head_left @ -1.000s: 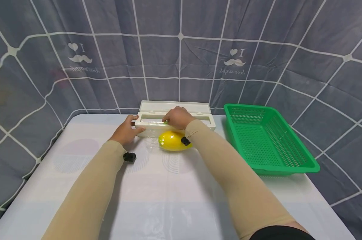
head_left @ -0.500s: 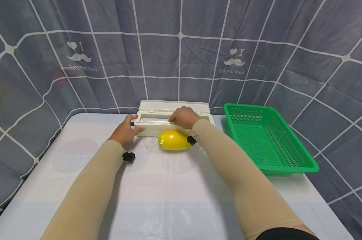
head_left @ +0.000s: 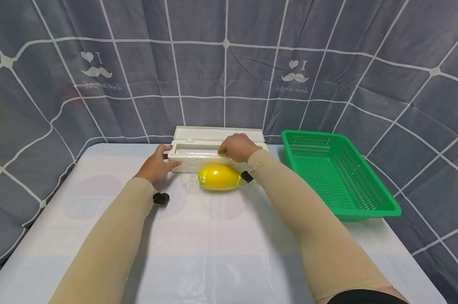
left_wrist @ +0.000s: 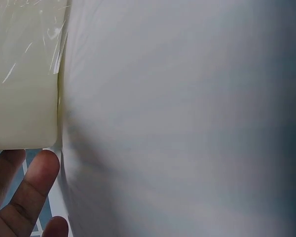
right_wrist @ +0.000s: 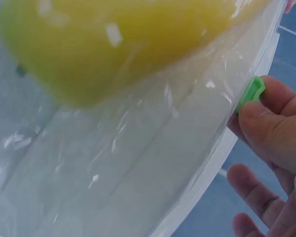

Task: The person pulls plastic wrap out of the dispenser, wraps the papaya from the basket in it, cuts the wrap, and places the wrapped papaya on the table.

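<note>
A white cling film dispenser (head_left: 191, 164) stands on the table with its lid (head_left: 217, 134) raised. At its left end my left hand (head_left: 154, 166) holds it, thumb in front; in the left wrist view the fingertips (left_wrist: 43, 165) lie at the box's end. My right hand (head_left: 239, 147) is over the right half of the dispenser, pinching a small green cutter slider (right_wrist: 251, 92) between thumb and forefinger at the film's edge. Clear film (right_wrist: 138, 143) runs from the box over a yellow oval fruit (head_left: 218, 177), which lies right in front. My right hand hides part of the dispenser.
To the right a green perforated plastic basket (head_left: 342, 177) sits near the table's right edge. A grey curtain (head_left: 202, 63) with white lines hangs behind and on both sides. The table (head_left: 210, 261) wears a pale patterned cover.
My right hand has slid rightward along the dispenser with the green slider, quickly at first, then only slightly. The left hand keeps its hold on the left end, and the fruit stays in front.
</note>
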`<state>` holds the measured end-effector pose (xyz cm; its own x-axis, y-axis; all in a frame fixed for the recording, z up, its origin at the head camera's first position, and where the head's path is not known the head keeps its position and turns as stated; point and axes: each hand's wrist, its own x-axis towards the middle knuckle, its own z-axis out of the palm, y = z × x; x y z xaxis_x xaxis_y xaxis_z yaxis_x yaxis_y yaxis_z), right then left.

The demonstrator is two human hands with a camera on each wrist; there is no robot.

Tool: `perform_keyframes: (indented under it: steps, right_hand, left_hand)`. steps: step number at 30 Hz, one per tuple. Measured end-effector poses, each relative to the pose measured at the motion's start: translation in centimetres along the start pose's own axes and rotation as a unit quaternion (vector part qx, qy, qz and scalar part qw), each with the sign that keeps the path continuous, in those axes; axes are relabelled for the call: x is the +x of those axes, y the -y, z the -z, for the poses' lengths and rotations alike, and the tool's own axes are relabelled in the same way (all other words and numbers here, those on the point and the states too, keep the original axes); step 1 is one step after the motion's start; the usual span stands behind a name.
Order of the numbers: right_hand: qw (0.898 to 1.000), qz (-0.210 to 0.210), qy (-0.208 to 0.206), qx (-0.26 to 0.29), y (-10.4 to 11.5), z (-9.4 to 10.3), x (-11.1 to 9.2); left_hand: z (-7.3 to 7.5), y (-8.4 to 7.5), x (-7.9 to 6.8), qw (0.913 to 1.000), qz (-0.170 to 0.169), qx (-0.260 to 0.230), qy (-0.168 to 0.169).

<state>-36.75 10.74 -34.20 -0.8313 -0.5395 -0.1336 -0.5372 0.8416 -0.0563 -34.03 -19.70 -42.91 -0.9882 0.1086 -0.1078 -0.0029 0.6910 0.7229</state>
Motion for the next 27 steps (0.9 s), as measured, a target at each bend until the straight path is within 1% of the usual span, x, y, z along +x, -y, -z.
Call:
perform_keyframes:
  steps: [6, 11, 14, 18, 23, 27]
  right_hand:
    - [1.0, -0.003, -0.002, -0.025, -2.1, 0.1, -1.2]
    - [1.0, -0.016, -0.004, -0.026, -3.4, 0.4, -2.5]
    - [0.999, -0.028, 0.002, -0.025, -3.8, 0.7, -3.2]
    - [0.999, -0.039, 0.013, -0.036, -4.3, 1.2, -4.1]
    - [0.996, -0.054, 0.029, -0.066, -5.7, 1.8, -5.2]
    - [0.995, -0.056, 0.026, -0.076, -6.7, 1.7, -5.9]
  left_hand:
    - [0.2, -0.3, -0.4, 1.0, -0.003, 0.005, 0.004]
    - [0.5, -0.2, -0.6, 1.0, -0.002, 0.006, 0.003]
    - [0.5, -0.2, -0.5, 1.0, -0.002, 0.007, 0.003]
    - [0.3, -0.3, -0.5, 0.9999, 0.0, 0.006, 0.009]
    - [0.1, -0.5, -0.4, 0.9999, -0.001, 0.006, 0.011]
    - [0.1, -0.4, -0.4, 0.9999, -0.004, 0.006, 0.013]
